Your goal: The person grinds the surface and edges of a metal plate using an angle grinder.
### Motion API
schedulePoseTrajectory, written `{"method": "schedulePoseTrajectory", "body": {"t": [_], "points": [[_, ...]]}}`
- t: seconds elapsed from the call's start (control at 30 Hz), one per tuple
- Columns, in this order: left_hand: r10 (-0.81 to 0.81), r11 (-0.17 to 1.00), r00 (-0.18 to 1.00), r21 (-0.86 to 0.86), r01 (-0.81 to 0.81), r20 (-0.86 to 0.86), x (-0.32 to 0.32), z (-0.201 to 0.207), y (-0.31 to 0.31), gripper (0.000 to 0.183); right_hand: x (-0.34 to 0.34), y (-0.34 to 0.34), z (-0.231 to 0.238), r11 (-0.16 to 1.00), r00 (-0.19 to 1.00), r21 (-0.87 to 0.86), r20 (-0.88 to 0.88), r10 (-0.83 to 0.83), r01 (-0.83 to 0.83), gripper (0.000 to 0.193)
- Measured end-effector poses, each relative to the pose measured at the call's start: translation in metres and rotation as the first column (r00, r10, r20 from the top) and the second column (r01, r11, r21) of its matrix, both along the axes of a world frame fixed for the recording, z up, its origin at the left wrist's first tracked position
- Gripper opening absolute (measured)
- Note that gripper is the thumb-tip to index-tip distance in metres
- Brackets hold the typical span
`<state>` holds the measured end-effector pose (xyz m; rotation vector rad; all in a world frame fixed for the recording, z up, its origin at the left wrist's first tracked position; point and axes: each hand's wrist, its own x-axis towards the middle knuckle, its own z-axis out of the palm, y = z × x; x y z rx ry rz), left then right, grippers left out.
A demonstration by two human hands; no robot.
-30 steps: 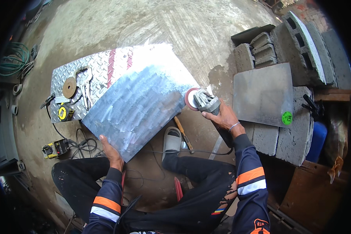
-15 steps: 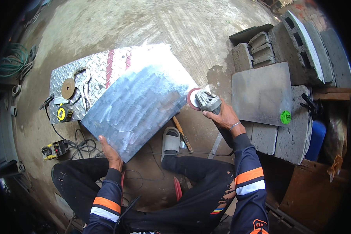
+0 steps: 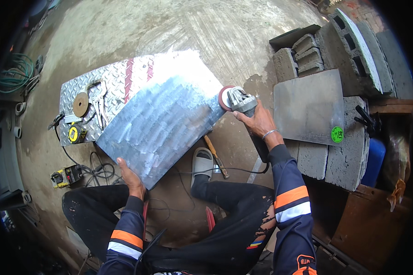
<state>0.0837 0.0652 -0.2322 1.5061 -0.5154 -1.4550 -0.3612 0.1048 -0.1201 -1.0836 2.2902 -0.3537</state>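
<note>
A flat metal sheet point(image 3: 158, 126) with overlapping brushed sanding marks lies tilted over a checker plate point(image 3: 117, 75). Its far corner is washed out by glare. My left hand point(image 3: 132, 178) grips the sheet's near corner, thumb on top and the other fingers hidden beneath. In my right hand point(image 3: 258, 121) is an angle grinder point(image 3: 241, 101), held around its body behind the metal head. The grinder's reddish round disc point(image 3: 225, 98) meets the sheet's right edge; whether it is spinning I cannot tell. From the grinder a black cord runs left past my foot.
On the checker plate lie a brown disc point(image 3: 80, 104), locking pliers point(image 3: 99, 103) and a tape measure point(image 3: 76, 133). A hammer point(image 3: 215, 156) rests beside my sandal point(image 3: 202, 164). Concrete blocks point(image 3: 307, 160) carry another metal sheet point(image 3: 307, 107) at right. A yellow-black power box point(image 3: 66, 176) sits at left.
My right hand has moved the grinder slightly up and left along the sheet's right edge. My left hand stays on the near corner.
</note>
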Motion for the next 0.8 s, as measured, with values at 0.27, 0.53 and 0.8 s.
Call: {"method": "schedulePoseTrajectory", "body": {"t": [0.27, 0.53, 0.8], "points": [[-0.007, 1.000, 1.000, -0.022, 0.007, -0.018, 0.005, -0.002, 0.001, 0.082, -0.002, 0.037, 0.006, 0.999, 0.999, 0.029, 0.010, 0.045, -0.045, 0.095], [-0.017, 0.999, 0.997, -0.034, 0.015, -0.073, -0.001, 0.003, -0.001, 0.081, 0.005, -0.013, 0.002, 0.998, 0.999, -0.058, -0.030, -0.026, 0.025, 0.090], [0.000, 0.999, 1.000, -0.042, 0.000, 0.008, -0.004, 0.003, 0.001, 0.080, 0.001, 0.028, -0.006, 0.991, 0.997, -0.116, -0.044, 0.060, -0.065, 0.091]]}}
